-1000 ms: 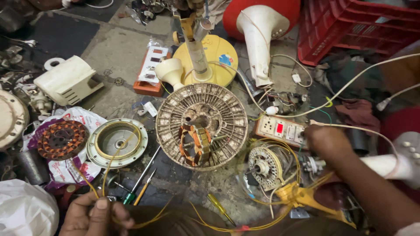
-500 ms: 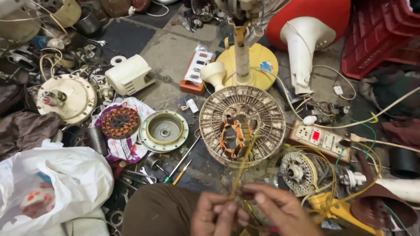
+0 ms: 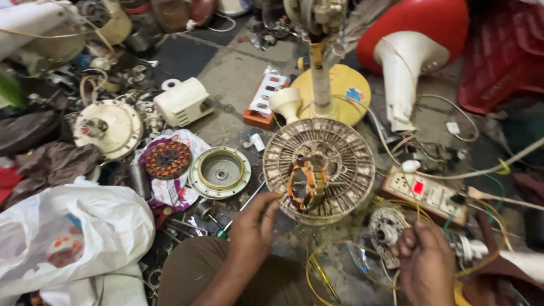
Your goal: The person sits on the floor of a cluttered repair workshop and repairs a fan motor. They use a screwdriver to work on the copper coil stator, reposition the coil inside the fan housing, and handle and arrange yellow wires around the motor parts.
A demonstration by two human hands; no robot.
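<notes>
Dusty round fan motor housing (image 3: 319, 170), copper-wound core exposed.
My left hand (image 3: 253, 226) fingers pinch thin wire at its rim; right hand (image 3: 424, 262) fingers close on yellow wire (image 3: 317, 272).

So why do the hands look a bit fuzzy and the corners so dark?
Head view: the left hand and right hand are slightly smeared by motion blur; light falls mostly on the round fan grille and the white plastic bag, while the red crate corner sits in shadow.

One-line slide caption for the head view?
Left hand reaches the round fan motor housing; right hand pinches yellow wires amid scattered fan parts.
</notes>
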